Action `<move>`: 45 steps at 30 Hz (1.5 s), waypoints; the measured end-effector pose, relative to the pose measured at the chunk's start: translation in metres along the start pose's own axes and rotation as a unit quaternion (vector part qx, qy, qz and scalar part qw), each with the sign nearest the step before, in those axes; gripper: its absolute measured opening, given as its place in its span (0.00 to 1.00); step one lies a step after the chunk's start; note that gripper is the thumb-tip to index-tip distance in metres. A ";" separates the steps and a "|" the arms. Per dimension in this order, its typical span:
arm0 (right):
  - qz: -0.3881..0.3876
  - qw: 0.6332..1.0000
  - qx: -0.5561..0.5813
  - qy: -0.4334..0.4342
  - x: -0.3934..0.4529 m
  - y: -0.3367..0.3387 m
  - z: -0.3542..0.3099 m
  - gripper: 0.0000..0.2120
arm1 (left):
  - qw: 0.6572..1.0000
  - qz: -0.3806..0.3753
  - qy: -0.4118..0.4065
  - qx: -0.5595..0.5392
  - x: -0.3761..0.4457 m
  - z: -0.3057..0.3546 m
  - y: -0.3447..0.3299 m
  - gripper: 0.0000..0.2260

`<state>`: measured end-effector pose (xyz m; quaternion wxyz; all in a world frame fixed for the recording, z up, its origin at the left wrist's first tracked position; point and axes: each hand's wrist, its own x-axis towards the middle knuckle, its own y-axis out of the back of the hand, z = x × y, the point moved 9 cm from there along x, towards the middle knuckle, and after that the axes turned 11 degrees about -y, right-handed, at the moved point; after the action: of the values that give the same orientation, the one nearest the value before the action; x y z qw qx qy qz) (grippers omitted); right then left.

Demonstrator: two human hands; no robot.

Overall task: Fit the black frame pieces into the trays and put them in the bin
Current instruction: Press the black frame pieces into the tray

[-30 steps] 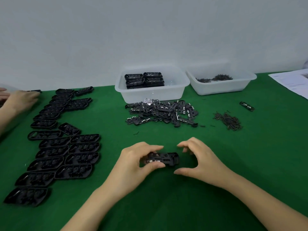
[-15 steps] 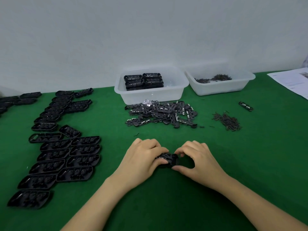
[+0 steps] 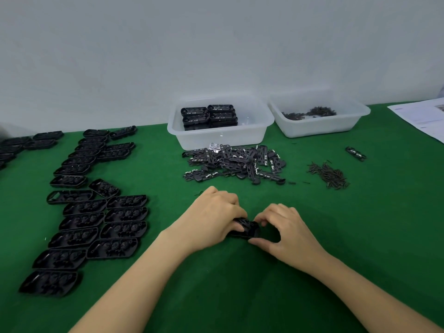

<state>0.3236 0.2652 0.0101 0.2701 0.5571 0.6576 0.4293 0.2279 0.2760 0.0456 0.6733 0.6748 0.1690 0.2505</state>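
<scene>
Left grip [image 3: 213, 218]: I clamp the tray [image 3: 247, 229] to steady it.
Right grip [image 3: 286, 227]: I pinch its end, seating the frame.
Bin [image 3: 221, 138]: next stop.

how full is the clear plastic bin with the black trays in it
Partly full. The clear plastic bin holds stacked black plastic trays only in its left part; the right part shows bare bottom.
</scene>
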 end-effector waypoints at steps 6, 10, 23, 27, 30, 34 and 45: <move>-0.013 1.000 0.011 -0.003 -0.001 -0.002 -0.001 0.18 | 0.997 0.009 0.003 -0.076 -0.003 -0.005 -0.003 0.12; -0.014 1.000 0.013 -0.004 -0.002 -0.002 -0.001 0.18 | 0.997 0.032 -0.018 -0.063 -0.005 0.000 0.000 0.12; -0.007 1.000 0.024 -0.008 -0.001 -0.001 -0.001 0.17 | 0.995 0.039 -0.094 0.014 0.003 0.017 0.007 0.11; -0.006 1.000 0.025 -0.006 -0.002 0.000 -0.002 0.17 | 0.994 0.054 -0.091 -0.006 0.003 0.015 0.004 0.11; -0.006 1.000 0.019 -0.005 -0.002 0.000 -0.002 0.17 | 0.993 0.086 -0.054 -0.051 -0.001 0.009 0.003 0.12; -0.007 1.000 0.010 -0.003 -0.002 -0.001 -0.001 0.16 | 0.982 0.138 0.025 -0.129 -0.015 -0.002 -0.002 0.11; -0.016 1.000 0.007 0.002 -0.002 -0.004 -0.001 0.16 | 0.923 0.224 0.165 -0.267 -0.045 -0.013 -0.026 0.16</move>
<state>0.3212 0.2629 0.0065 0.2718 0.5473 0.6698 0.4218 0.1868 0.2627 0.0147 0.7175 0.4398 0.0489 0.5380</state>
